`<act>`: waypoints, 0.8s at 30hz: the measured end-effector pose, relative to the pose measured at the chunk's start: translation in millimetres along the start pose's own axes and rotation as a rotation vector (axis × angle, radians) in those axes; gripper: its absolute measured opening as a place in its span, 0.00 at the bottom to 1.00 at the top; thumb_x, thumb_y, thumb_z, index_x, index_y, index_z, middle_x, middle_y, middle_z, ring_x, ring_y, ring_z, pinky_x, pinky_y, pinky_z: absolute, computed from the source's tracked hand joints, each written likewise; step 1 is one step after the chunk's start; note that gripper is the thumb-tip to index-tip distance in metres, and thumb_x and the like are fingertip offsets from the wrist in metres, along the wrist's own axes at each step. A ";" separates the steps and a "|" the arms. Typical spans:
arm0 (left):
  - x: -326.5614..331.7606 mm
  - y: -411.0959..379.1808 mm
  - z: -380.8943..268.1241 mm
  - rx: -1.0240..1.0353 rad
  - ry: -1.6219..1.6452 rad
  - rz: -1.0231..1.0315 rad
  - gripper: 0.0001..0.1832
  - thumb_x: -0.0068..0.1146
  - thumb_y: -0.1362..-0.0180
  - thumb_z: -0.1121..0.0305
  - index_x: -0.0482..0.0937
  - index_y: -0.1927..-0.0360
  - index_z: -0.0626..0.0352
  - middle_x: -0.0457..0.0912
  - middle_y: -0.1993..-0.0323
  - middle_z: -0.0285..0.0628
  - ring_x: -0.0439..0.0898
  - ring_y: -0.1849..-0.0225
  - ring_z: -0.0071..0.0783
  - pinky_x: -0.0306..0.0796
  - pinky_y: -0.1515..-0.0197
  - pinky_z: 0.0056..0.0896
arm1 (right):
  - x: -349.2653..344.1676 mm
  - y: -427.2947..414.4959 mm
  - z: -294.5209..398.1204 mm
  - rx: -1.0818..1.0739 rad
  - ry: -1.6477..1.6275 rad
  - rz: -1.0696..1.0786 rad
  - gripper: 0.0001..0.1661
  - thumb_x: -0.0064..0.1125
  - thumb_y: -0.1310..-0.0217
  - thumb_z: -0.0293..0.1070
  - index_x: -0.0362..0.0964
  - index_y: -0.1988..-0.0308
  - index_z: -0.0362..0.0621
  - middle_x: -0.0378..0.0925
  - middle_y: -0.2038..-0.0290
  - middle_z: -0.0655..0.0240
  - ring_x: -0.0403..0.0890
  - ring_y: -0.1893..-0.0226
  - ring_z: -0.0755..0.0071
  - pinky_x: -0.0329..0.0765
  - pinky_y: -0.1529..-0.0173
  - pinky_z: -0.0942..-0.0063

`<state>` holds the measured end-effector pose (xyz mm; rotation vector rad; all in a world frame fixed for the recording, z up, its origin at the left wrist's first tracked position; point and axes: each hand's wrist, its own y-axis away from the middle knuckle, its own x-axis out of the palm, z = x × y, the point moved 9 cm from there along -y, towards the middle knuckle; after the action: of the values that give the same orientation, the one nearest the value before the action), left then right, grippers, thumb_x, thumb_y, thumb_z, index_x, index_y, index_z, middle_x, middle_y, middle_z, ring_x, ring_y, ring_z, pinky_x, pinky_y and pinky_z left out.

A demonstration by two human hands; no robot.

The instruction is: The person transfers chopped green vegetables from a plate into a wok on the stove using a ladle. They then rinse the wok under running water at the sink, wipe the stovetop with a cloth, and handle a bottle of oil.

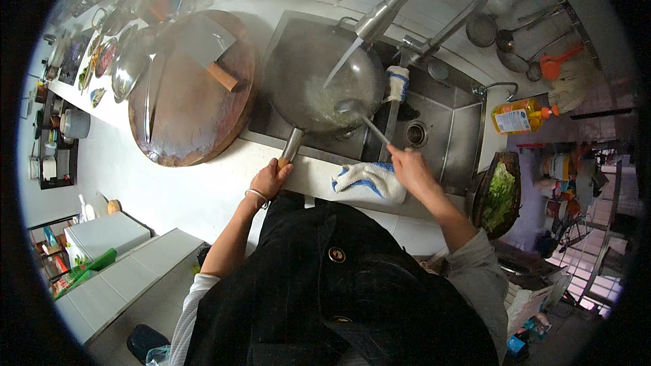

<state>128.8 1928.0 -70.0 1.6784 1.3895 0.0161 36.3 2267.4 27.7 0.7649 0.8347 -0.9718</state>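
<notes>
My left hand [270, 179] grips the handle [292, 146] of a large metal wok [305, 68] that rests over the left basin of a steel sink. In my right hand [411, 169] is the shaft of a metal ladle [375, 129], its bowl down in cloudy water inside the wok. Water streams into the wok from the curved faucet [376, 20] above it. A white towel with blue stripes [368, 179] lies on the counter edge between my hands. Another striped cloth [398, 83] is wrapped around the sink divider.
A cleaver [208, 43] lies on the round wooden chopping block [203, 127] at left. Metal bowls and dishes of food stand beyond it. The right sink basin [465, 112] has a drain. A yellow bottle [519, 115] and a basket of leafy greens [497, 198] are at right. Ladles hang on the wall.
</notes>
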 end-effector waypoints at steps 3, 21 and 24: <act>3.0 -1.6 4.6 0.015 0.006 -0.002 0.30 0.44 0.36 0.40 0.70 0.57 0.63 0.81 0.66 0.61 0.80 0.59 0.59 0.71 0.56 0.49 | 23.2 15.4 27.0 -0.073 -0.132 0.037 0.20 0.52 0.37 0.31 0.74 0.45 0.48 0.76 0.74 0.46 0.80 0.75 0.50 0.74 0.70 0.60; 2.1 -11.0 6.0 0.105 -0.024 -0.055 0.31 0.45 0.36 0.39 0.70 0.57 0.64 0.81 0.68 0.62 0.80 0.60 0.61 0.71 0.58 0.51 | 12.4 -91.8 -2.2 -0.042 0.221 -0.233 0.22 0.49 0.39 0.26 0.73 0.45 0.47 0.76 0.67 0.50 0.79 0.71 0.46 0.77 0.68 0.55; 0.3 -9.4 9.2 0.135 -0.043 -0.099 0.28 0.47 0.36 0.42 0.70 0.58 0.62 0.80 0.72 0.58 0.80 0.67 0.53 0.72 0.64 0.47 | 11.1 -46.4 -11.2 0.053 0.187 -0.053 0.22 0.50 0.37 0.28 0.73 0.43 0.46 0.74 0.71 0.48 0.79 0.73 0.47 0.75 0.68 0.56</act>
<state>126.5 1921.9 -81.4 1.7074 1.4671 -0.1719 -5.4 2255.6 4.6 0.8932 0.9989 -0.9830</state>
